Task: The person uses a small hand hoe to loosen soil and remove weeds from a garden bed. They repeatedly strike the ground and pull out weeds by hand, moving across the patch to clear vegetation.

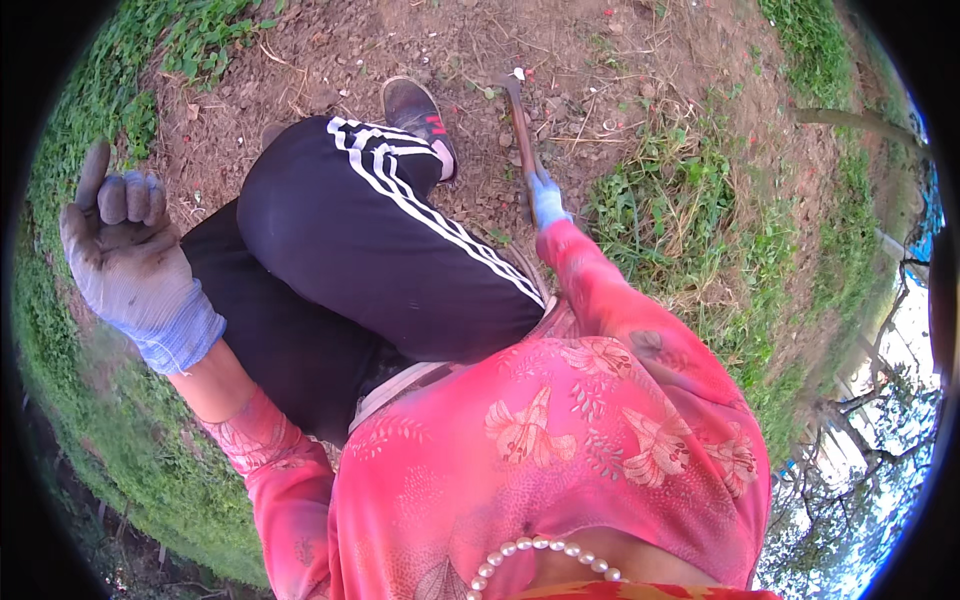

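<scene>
My left hand (127, 240) is raised at the left, in a soiled work glove with a blue cuff. Its palm faces up with nothing in it; the index finger is stretched out and the other fingers are curled. Beyond my bent knee, my right hand (546, 196), also gloved, grips the wooden handle (521, 131) of a short hoe-like tool. The handle points away from me, and its far end (510, 79) is down at the bare soil. The shape of the tool's head is hard to make out.
I crouch on brown soil (465, 45) strewn with small white and red bits. My dark shoe (411, 109) rests ahead. A clump of weeds and dry grass (660, 195) lies right of the tool. Green plants (135, 465) border the left; a branch (855, 118) juts in at upper right.
</scene>
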A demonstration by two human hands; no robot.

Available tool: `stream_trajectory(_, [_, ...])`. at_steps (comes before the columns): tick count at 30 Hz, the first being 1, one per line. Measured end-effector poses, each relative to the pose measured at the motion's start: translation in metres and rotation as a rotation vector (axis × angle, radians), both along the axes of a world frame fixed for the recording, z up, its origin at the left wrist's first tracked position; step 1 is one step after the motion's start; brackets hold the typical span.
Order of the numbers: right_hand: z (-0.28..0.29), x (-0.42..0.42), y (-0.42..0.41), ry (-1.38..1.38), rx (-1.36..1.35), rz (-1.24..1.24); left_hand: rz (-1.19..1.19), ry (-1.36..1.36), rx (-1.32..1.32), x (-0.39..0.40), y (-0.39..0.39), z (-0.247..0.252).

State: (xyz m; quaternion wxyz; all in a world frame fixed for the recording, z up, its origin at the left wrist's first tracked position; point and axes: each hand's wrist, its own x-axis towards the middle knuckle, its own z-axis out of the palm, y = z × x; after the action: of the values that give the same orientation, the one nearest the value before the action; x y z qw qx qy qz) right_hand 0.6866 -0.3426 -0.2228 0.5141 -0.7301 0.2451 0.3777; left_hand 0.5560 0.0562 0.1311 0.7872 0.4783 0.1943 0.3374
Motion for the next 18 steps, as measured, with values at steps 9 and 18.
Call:
stream_trajectory(9, [0.015, 0.006, -0.018, -0.144, 0.079, -0.157, 0.052, 0.064, 0.041, 0.0, 0.001, 0.006])
stream_trajectory(18, [0.067, 0.034, 0.02, -0.509, -0.496, 0.743, -0.026, -0.001, -0.021, -0.011, 0.017, 0.003])
